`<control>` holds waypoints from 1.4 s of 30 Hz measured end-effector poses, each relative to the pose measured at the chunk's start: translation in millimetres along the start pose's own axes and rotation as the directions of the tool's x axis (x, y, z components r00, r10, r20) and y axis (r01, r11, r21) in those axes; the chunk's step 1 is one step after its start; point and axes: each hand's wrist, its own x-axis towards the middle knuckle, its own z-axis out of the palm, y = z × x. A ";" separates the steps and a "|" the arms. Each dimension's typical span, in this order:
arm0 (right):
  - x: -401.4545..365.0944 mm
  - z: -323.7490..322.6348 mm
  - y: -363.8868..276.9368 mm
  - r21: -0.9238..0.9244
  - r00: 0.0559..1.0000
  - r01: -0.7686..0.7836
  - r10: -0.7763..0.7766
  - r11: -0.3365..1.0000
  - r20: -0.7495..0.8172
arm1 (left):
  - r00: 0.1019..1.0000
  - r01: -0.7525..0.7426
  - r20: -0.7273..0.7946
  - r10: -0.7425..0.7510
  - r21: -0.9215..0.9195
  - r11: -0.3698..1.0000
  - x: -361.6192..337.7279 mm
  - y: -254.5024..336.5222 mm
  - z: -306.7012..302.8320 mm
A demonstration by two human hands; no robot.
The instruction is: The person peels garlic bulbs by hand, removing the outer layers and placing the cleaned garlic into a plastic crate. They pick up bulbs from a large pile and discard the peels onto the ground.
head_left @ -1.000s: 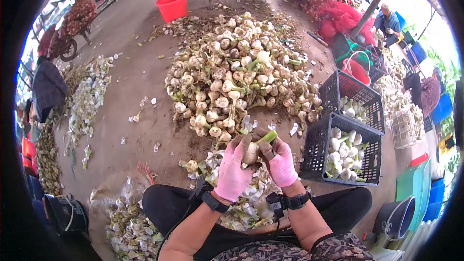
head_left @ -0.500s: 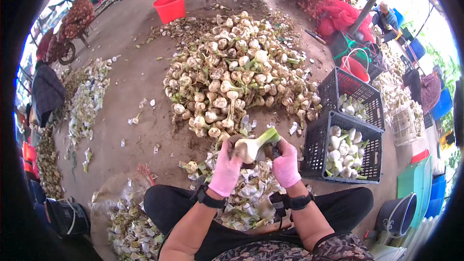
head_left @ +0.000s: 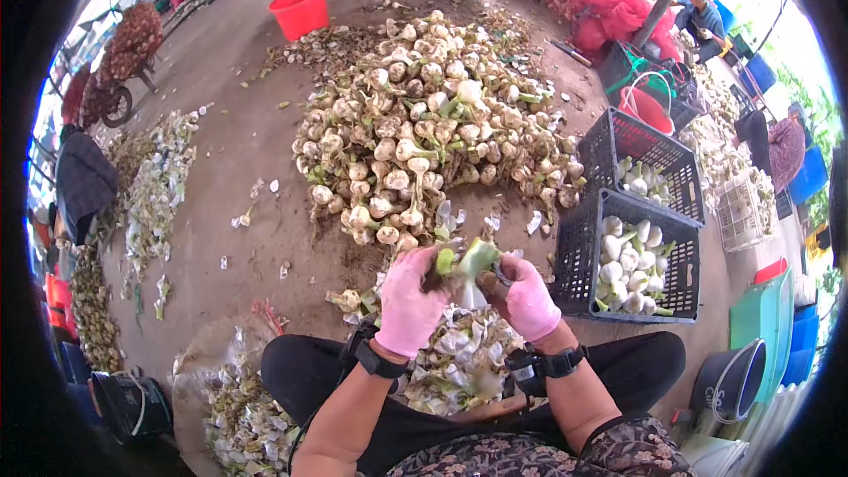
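Left hand and right hand both clasp a garlic bulb, apparently mid-peel; next, stripped clean, it suits the black crate

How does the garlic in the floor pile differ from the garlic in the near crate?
The pile garlic is brownish, with dirty skins; the crate garlic is clean white. The pile garlic lies loose on the ground; the crate garlic sits in a black crate. Both keep green stem stubs.

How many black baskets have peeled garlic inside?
2. The near basket sits beside the right hand; the far basket stands just behind it. More may be hidden farther back.
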 end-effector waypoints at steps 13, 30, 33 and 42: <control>21.9 19.2 94.2 -0.621 0.972 0.134 0.020 0.773 0.235 | 0.894 0.292 0.280 -0.350 -0.956 -0.017 7.9 -9.7 -6.8; -23.9 -29.8 47.0 -0.849 0.991 0.136 -0.063 0.510 0.120 | 0.808 0.187 0.088 -0.582 -0.976 0.113 14.7 -36.0 8.8; -15.1 -5.8 48.0 -0.097 0.981 0.190 -0.184 0.977 0.069 | 0.831 0.397 0.213 -0.515 -0.874 0.280 1.2 -26.1 19.5; 5.6 -145.4 137.2 0.145 1.000 -0.012 -0.008 -0.989 0.026 | 0.851 0.525 0.408 -0.329 -0.651 0.548 -18.0 0.9 22.0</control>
